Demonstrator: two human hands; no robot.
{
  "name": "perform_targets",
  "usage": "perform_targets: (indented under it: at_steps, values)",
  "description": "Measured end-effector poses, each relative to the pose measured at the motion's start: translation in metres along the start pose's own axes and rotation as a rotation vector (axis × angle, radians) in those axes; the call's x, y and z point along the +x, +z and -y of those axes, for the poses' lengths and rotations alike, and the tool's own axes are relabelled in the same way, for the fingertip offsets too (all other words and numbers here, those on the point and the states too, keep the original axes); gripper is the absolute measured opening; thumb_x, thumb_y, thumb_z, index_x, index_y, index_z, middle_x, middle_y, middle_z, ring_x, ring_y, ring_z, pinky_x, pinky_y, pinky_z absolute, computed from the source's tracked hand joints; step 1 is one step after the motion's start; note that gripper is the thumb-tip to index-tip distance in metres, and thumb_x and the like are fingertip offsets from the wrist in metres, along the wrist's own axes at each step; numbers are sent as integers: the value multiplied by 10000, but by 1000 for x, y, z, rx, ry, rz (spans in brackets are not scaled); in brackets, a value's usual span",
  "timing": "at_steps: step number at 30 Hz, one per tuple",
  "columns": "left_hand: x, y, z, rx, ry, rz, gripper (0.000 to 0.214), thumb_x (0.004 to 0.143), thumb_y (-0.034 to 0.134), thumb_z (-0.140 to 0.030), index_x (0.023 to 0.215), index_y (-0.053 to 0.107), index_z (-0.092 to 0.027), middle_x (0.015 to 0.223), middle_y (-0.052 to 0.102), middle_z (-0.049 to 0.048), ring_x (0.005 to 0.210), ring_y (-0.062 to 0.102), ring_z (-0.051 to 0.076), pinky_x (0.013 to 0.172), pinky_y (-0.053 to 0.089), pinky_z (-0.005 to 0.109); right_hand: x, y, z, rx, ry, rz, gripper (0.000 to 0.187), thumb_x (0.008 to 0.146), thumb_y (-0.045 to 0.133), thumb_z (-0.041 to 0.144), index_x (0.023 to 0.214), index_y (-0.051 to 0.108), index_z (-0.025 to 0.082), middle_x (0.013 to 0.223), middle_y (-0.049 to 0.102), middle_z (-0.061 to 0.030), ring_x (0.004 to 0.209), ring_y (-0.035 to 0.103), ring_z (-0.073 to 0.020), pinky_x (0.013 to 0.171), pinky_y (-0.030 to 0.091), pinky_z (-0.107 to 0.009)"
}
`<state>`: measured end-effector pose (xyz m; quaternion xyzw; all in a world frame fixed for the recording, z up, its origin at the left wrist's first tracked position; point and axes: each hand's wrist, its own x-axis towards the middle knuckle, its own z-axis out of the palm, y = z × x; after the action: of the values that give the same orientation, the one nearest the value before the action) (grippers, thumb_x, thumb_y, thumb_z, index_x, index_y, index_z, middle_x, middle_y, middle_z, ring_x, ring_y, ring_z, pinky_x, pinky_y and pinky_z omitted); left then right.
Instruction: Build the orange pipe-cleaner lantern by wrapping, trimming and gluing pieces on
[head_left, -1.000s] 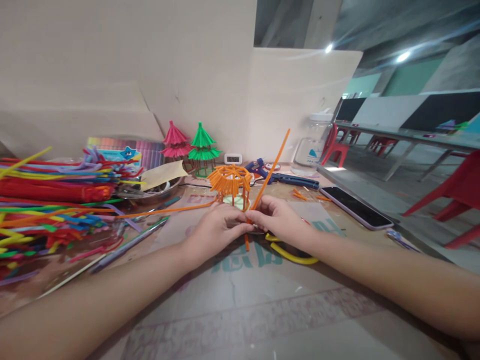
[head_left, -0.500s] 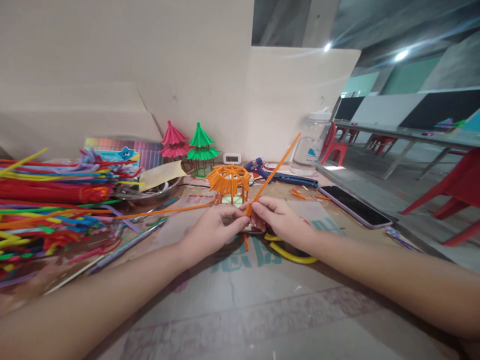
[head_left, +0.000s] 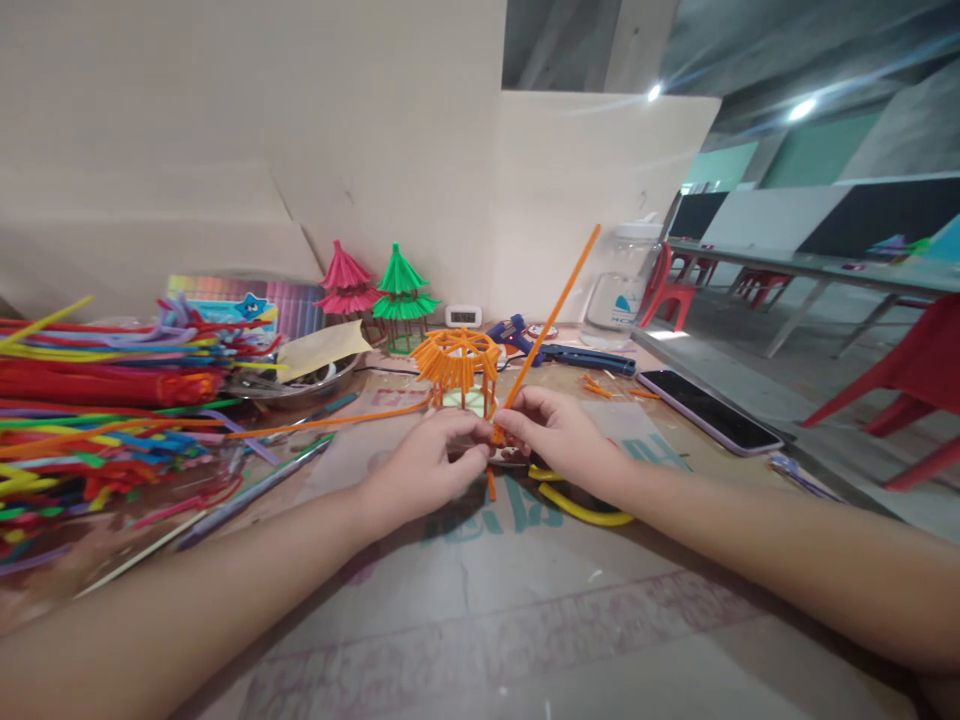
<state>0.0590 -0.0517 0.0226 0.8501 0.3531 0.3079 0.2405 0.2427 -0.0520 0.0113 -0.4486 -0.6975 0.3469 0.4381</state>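
At frame centre, the left hand (head_left: 424, 465) and right hand (head_left: 555, 432) meet, both pinched shut on the lower end of an orange stem (head_left: 551, 320) slanting to the upper right, just before the orange pavilion (head_left: 459, 365) on the surface (head_left: 525, 620).

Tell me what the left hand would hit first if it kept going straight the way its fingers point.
The left hand points forward and right, its fingers already against the right hand at the orange pipe cleaner. Going on, it would likely meet the right hand first; the orange pavilion model stands just beyond, though depth is unclear.
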Motion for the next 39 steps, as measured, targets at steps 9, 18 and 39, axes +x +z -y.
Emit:
perform_targets:
  at_steps: [9, 18, 39]
  values:
    - [1, -4, 1, -63, -58, 32, 321, 885, 422, -300, 699, 639, -155, 695, 610, 16, 697, 568, 147, 660, 422, 240, 1, -1, -4, -40, -23, -14, 232, 835, 579, 392, 726, 560, 188, 647, 550, 23, 575, 509, -119, 523, 407, -247]
    - [3, -1, 1, -141, -103, 72, 290, 891, 522, -345, 868, 735, -150, 814, 729, 35, 748, 629, 156, 688, 457, 235, -1, 1, 0, -115, -33, 5, 265, 845, 600, 393, 681, 560, 188, 628, 580, 13, 583, 525, -125, 532, 408, -249]
    - [-1, -1, 4, -85, -77, 30, 355, 917, 521, -380, 766, 745, -149, 695, 689, 19, 663, 593, 134, 640, 420, 223, -1, -27, 18, -483, -189, 237, 194, 868, 610, 369, 909, 657, 185, 803, 659, -35, 679, 572, -160, 592, 414, -270]
